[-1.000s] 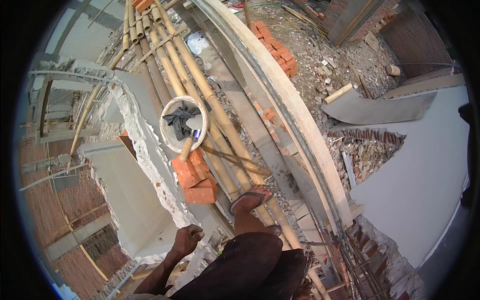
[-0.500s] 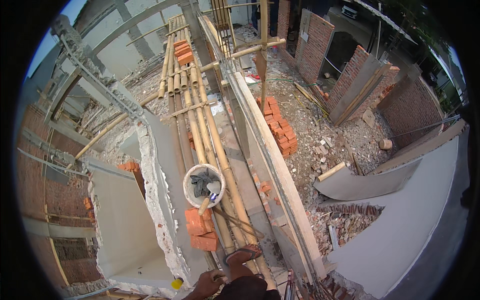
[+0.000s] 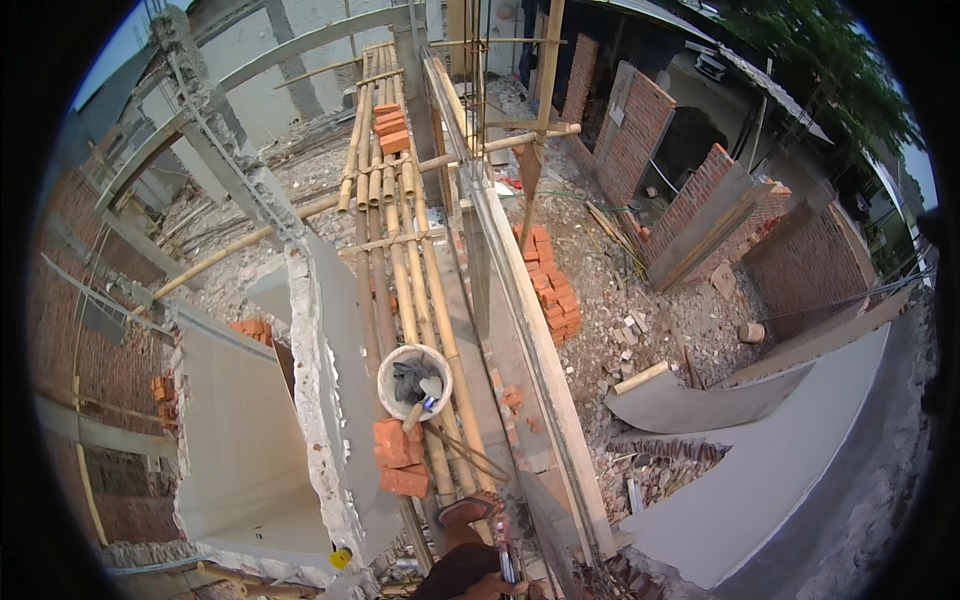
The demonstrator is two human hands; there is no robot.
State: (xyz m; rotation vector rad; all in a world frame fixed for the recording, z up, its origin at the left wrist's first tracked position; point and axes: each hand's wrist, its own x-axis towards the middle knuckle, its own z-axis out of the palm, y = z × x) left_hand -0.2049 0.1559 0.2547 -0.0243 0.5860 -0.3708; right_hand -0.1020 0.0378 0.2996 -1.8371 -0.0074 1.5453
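At the lower edge, my left hand (image 3: 488,587) comes in beside my dark shorts, its fingers closed around the lower end of a slim silver-and-red object (image 3: 507,562). The kind of that object is too small to make out. My right hand is not visible. My sandalled foot (image 3: 470,508) rests on bamboo poles (image 3: 447,360). Ahead of it, a whitish bucket (image 3: 447,378) holds dark grey material and a trowel, whose wooden handle (image 3: 412,417) leans over the near rim. Orange bricks (image 3: 402,482) are stacked just this side of the bucket.
A broken-edged wall (image 3: 322,440) runs along the left, with a small yellow item (image 3: 340,557) on it. To the right stretches a long timber board (image 3: 560,400). Far along the poles sit more bricks (image 3: 393,140). Below right are a brick pile (image 3: 550,290) and rubble.
My left hand has moved right, from left of my leg to the slim object. That object now shows farther left and more fully. The whole view has shifted slightly.
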